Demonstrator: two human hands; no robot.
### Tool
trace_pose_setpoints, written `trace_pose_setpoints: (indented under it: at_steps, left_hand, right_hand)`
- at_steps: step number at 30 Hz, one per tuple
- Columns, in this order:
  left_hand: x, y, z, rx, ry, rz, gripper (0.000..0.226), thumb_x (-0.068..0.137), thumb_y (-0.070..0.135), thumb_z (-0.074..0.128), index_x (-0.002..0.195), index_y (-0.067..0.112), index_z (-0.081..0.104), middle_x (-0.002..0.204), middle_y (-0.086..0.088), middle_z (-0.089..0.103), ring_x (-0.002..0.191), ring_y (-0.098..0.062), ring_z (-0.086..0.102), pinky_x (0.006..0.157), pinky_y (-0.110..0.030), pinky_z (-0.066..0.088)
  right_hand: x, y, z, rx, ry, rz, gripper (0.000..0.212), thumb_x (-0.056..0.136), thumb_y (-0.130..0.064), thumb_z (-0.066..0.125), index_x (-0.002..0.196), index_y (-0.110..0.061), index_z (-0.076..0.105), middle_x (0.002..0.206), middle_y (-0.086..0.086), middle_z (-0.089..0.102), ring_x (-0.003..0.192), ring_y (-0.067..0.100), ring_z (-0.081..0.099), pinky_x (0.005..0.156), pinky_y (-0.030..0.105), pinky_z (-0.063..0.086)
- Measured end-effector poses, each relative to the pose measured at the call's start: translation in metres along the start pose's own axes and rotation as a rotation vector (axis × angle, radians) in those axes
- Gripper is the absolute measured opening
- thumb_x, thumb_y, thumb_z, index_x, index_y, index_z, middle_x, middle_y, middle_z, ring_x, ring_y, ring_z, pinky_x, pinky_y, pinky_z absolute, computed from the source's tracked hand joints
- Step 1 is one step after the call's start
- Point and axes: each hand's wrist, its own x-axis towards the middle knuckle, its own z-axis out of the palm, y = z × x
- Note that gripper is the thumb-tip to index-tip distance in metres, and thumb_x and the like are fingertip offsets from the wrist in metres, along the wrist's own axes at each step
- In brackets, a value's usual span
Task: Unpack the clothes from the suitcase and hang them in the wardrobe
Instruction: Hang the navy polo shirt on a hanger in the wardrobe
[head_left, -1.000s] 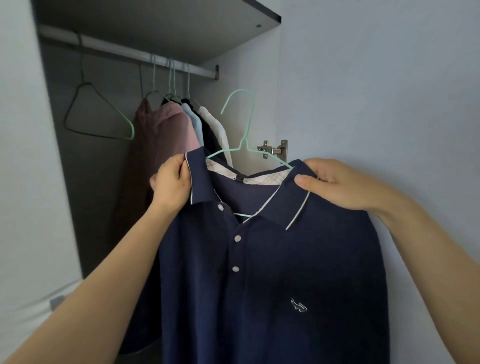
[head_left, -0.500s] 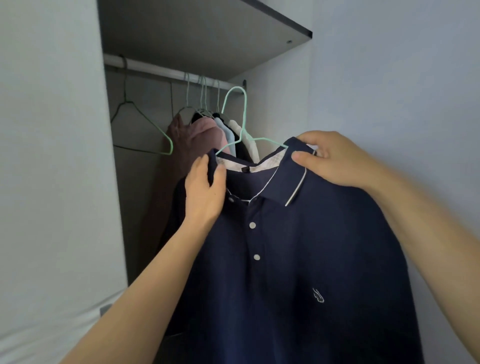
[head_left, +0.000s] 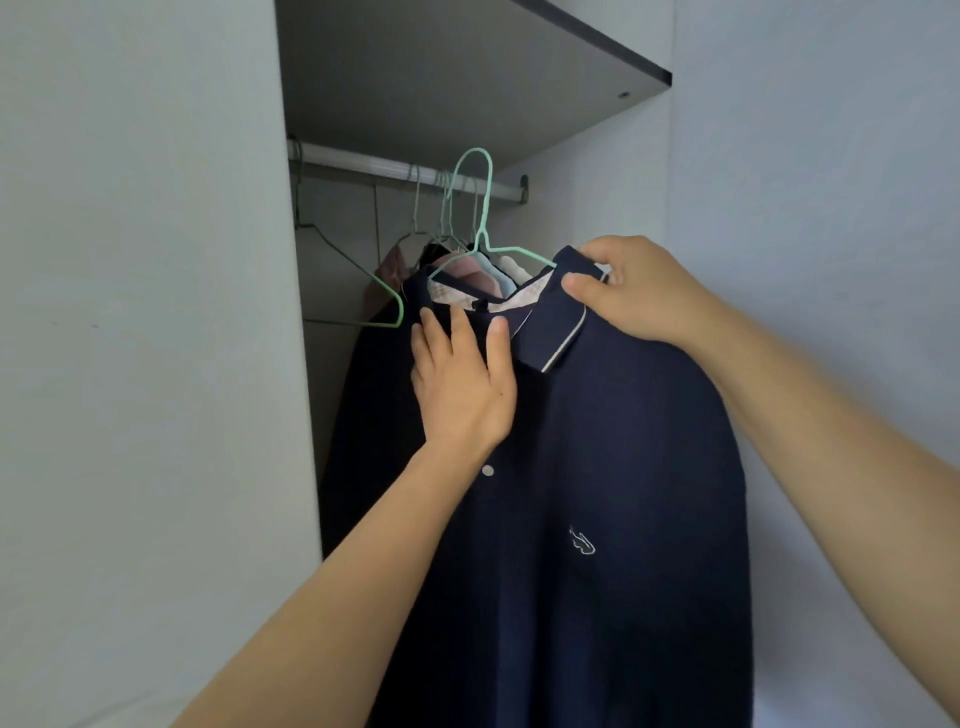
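Overhead, the rail (head_left: 374, 165) lay at 11 o'clock from the mint hanger (head_left: 482, 241), which stood upright inside the navy polo shirt (head_left: 597, 467). The right hand (head_left: 639, 296), nearer the hanger, pinched the collar (head_left: 561, 322); the left hand (head_left: 462, 384) pressed flat, fingers straight.

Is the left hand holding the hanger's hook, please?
No, the left hand lies with straight fingers on the shirt below the collar, while the hanger's hook stands free above.

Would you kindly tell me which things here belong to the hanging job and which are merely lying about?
Job: navy polo shirt, mint hanger, wardrobe rail, left hand, right hand.
Just there: empty green hanger, hung shirts, shelf.
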Motion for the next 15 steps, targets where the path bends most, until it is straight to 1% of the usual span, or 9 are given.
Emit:
trace_pose_setpoints:
  at_steps: [2, 5, 8, 11, 13, 15]
  left_hand:
    - [0.001, -0.002, 0.002, -0.029, -0.026, -0.014, 0.067, 0.098, 0.053, 0.023, 0.153, 0.017, 0.008, 0.16, -0.011, -0.006, 0.146, -0.025, -0.011, 0.117, -0.041, 0.0]
    - [0.008, -0.008, 0.009, 0.035, -0.034, -0.037, 0.069, 0.098, 0.05, 0.03, 0.153, 0.016, 0.003, 0.159, -0.015, -0.009, 0.146, -0.03, -0.012, 0.117, -0.044, 0.003]
    - [0.019, -0.011, 0.015, 0.058, -0.037, -0.079, 0.068, 0.098, 0.05, 0.03, 0.153, 0.02, 0.003, 0.158, -0.016, -0.011, 0.145, -0.032, -0.013, 0.116, -0.047, 0.003]
    - [0.03, -0.012, 0.019, 0.064, -0.013, -0.107, 0.065, 0.099, 0.049, 0.03, 0.153, 0.023, 0.004, 0.158, -0.017, -0.012, 0.145, -0.034, -0.013, 0.117, -0.049, 0.003]
    - [0.04, -0.014, 0.019, 0.059, 0.024, -0.133, 0.064, 0.099, 0.049, 0.03, 0.153, 0.023, 0.005, 0.158, -0.017, -0.011, 0.145, -0.035, -0.012, 0.117, -0.05, 0.003]
    - [0.049, -0.015, 0.02, 0.053, 0.065, -0.163, 0.064, 0.099, 0.048, 0.029, 0.153, 0.022, 0.005, 0.158, -0.018, -0.009, 0.145, -0.035, -0.01, 0.117, -0.049, 0.003]
  right_hand:
    - [0.006, -0.001, 0.007, -0.018, 0.004, 0.01, 0.022, 0.093, -0.028, 0.052, 0.102, -0.012, 0.064, 0.096, 0.005, 0.065, 0.068, 0.012, 0.052, 0.073, 0.033, 0.045]
    - [0.019, -0.004, 0.018, -0.066, 0.005, 0.004, 0.023, 0.093, -0.029, 0.052, 0.099, -0.009, 0.062, 0.095, 0.007, 0.064, 0.079, 0.022, 0.056, 0.073, 0.033, 0.044]
    - [0.034, -0.008, 0.025, -0.075, 0.001, 0.012, 0.025, 0.093, -0.026, 0.052, 0.099, -0.004, 0.061, 0.091, 0.01, 0.063, 0.084, 0.028, 0.058, 0.075, 0.036, 0.047]
    - [0.053, -0.01, 0.031, -0.059, -0.011, 0.007, 0.023, 0.092, -0.025, 0.052, 0.104, -0.008, 0.062, 0.091, 0.006, 0.062, 0.089, 0.028, 0.059, 0.08, 0.036, 0.05]
    - [0.066, -0.013, 0.036, -0.04, -0.019, -0.005, 0.023, 0.093, -0.023, 0.05, 0.11, -0.012, 0.061, 0.093, 0.001, 0.058, 0.093, 0.025, 0.058, 0.078, 0.031, 0.046]
    - [0.079, -0.018, 0.039, -0.014, -0.025, -0.024, 0.024, 0.091, -0.019, 0.049, 0.112, -0.011, 0.06, 0.096, 0.001, 0.057, 0.094, 0.023, 0.057, 0.074, 0.028, 0.042]
